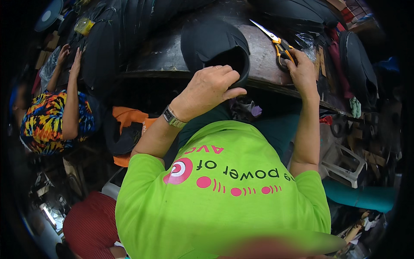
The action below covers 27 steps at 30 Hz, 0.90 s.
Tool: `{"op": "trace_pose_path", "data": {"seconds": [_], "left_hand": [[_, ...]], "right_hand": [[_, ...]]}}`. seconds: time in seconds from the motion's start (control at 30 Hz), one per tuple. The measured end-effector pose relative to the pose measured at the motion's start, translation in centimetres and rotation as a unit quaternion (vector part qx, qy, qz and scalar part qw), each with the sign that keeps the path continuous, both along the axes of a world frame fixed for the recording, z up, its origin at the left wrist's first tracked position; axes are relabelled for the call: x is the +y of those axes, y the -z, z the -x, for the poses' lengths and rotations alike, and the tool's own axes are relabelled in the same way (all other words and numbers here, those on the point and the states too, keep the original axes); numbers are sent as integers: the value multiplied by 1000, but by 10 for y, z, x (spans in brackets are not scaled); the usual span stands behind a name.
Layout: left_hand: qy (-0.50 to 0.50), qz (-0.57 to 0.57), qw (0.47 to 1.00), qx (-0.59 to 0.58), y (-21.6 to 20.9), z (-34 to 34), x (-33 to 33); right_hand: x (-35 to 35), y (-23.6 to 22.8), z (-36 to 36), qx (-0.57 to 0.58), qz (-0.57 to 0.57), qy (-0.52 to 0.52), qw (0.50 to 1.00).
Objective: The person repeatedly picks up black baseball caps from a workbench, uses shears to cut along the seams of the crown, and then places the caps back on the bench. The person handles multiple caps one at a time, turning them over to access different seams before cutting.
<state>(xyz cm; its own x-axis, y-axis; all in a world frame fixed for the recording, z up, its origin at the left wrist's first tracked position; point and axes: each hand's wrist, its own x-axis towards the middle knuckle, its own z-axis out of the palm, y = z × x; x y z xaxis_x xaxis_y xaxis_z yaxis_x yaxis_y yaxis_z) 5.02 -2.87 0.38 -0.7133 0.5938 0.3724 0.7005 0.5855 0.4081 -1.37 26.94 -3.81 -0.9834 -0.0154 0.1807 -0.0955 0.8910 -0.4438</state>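
A black, curved piece of stiff sheet material (209, 41) stands at the table's front edge, bent round a dark hollow; I cannot tell its exact kind. My left hand (211, 86) has its fingers curled over the near rim of this piece, the thumb stretched along below. Over to the right, my right hand (303, 71) grips a pair of scissors (276, 40) with orange and black handles. The blades are closed and point to the far left, over the tabletop and apart from the black piece.
Large black rounded pieces are stacked along the back of the dark table (166, 56). Another black bundle (358, 64) leans at the right. A co-worker in a multicoloured shirt (56, 121) works at the left, near a yellow container (83, 26). A grey plastic stool (345, 164) stands lower right.
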Motion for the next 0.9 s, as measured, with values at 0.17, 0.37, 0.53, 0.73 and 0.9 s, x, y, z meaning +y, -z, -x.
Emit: {"op": "trace_pose_path", "data": {"seconds": [0.17,0.37,0.53,0.73,0.9], "left_hand": [[-37,-133,988,63,22,0,-10],[-229,-364,902,-50,67,-22,-36],[-246,-483,758,-365,106,-41,-57],[-123,-566,669,-465,97,-33,-58],[-83,-726,479,-486,69,-1,-70]], "right_hand": [[-15,-13,-11,95,1,-39,995],[-81,-50,-31,12,161,-111,981],[-121,-46,-9,41,66,-194,978],[-96,-50,-11,-96,158,-171,968],[-70,-47,-36,-47,147,-265,952]]}}
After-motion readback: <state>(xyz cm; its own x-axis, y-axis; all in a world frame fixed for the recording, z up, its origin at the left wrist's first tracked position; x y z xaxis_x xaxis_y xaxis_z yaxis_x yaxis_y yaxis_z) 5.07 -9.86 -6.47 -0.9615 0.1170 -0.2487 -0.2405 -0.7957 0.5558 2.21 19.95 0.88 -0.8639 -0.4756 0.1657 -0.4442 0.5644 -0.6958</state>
